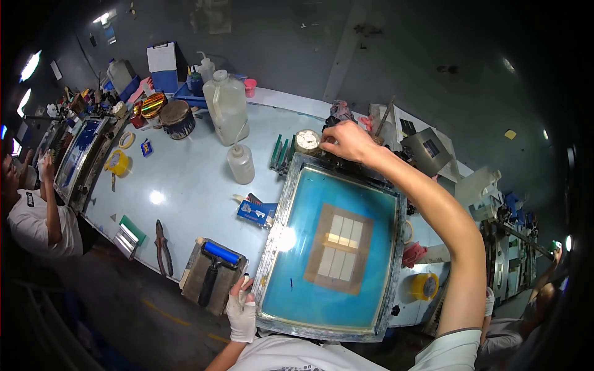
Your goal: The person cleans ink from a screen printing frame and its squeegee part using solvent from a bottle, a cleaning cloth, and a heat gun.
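A screen printing frame with a metal rim and blue mesh lies before me; a brown-bordered window of pale panels sits in its middle. My right hand, bare, reaches over to the far edge of the frame. Its fingers are bent down beside a round tin with white stuff in it, and what they grip is hidden. At the frame's near left corner is my left hand in a white glove with bare fingertips. Those fingers are curled together; a small dark bit shows at their tips.
Left of the frame lie a blue roller on a dark pad, pliers and a blue box. A squeeze bottle and a large jug stand behind. A yellow cup is at right. Other people work at both sides.
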Demonstrator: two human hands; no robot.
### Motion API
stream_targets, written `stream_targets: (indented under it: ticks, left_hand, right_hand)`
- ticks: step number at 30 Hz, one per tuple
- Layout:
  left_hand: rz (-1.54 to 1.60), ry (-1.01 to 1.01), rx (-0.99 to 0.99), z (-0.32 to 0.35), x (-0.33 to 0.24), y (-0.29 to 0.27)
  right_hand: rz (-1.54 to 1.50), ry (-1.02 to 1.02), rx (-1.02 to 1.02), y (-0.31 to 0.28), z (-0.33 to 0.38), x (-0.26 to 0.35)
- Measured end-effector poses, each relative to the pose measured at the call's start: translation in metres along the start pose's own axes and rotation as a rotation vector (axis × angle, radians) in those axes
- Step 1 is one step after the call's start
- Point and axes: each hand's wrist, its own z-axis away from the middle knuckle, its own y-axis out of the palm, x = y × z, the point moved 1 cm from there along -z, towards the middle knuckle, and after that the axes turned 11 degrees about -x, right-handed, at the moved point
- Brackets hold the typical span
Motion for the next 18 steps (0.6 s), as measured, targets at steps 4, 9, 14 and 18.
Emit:
stream_targets:
  ticks: [4,9,14,18]
  left_hand:
    - [0.189,-0.162,-0.109,-0.005,0.000,-0.010]
    - [0.488,-0.671,0.027,-0.012,-0.041,-0.010]
    - [0.538,-0.807,0.235,-0.023,-0.130,0.003]
    - [0.644,-1.000,0.436,-0.062,-0.185,0.023]
  right_hand:
    - [-0.342,0.399,0.324,-0.026,0.001,0.048]
    - [-0.381,0.606,0.150,-0.081,0.105,0.032]
    - [-0.385,0.956,-0.153,-0.105,0.280,-0.015]
    - [-0.877,1.583,-0.066,-0.125,0.380,-0.013]
